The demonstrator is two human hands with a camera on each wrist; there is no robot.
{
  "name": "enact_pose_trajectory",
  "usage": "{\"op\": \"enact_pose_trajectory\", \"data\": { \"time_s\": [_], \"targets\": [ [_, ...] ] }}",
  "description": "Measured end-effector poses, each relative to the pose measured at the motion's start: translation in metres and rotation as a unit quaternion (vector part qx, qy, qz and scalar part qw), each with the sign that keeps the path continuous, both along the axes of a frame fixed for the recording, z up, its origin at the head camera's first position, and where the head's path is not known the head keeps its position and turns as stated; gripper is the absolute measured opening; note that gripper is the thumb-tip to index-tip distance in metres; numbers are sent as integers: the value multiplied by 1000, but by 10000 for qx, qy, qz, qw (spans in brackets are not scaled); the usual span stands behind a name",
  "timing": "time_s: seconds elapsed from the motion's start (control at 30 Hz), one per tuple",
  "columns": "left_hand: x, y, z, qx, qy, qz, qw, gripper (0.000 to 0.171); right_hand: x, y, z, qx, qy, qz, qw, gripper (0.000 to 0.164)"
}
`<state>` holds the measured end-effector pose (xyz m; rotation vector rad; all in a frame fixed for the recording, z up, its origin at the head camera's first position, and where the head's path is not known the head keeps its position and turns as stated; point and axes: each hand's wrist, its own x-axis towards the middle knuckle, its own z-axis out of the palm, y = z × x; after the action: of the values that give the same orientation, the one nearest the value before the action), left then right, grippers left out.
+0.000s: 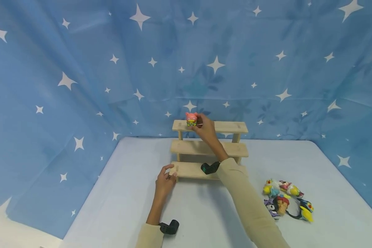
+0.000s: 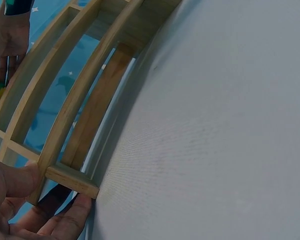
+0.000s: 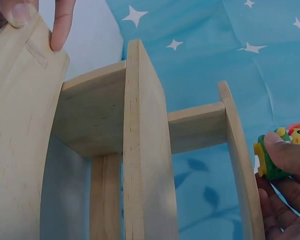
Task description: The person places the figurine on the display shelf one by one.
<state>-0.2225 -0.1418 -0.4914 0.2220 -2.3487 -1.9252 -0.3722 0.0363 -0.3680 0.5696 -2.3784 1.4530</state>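
Head view: saw right hand [image 1: 206, 127] pinching pink toy [image 1: 191, 119] at left end of top shelf [image 1: 230, 126] of wooden rack [image 1: 189, 147], on white table [image 1: 121, 193]. Couldn't tell from this angle whether resting on that shelf or held just above. Saw left hand [image 1: 165, 183] gripping left end of bottom shelf [image 1: 190, 169]. Spotted bunch of small toys [image 1: 282, 203] on table, right of rack, well apart from both hands. Noted blue star-print curtain [image 1: 186, 82] behind.

Left wrist view: saw left thumb and fingers wrapped round end of bottom shelf. Caught right hand at upper left, holding green-and-yellow bit of toy.

Right wrist view: saw toy held between thumb and fingers, just beside top shelf. Found left fingers on bottom shelf's corner, upper left.
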Motion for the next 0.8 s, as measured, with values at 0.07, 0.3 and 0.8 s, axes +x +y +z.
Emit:
{"op": "enact_pose_trajectory", "data": {
  "time_s": [0.07, 0.3, 0.8],
  "targets": [
    [1, 0, -1, 26, 2, -6, 10000, 37, -1, 0, -1, 43, -46, 16, 10000, 54],
    [0, 0, -3, 42, 65, 40, 10000, 37, -3, -3, -1, 262, -43, -63, 9996, 58],
    [-2, -2, -4, 96, 13, 36, 9999, 38, -9, -17, -1, 912, -251, -757, 9926, 62]
  ]
}}
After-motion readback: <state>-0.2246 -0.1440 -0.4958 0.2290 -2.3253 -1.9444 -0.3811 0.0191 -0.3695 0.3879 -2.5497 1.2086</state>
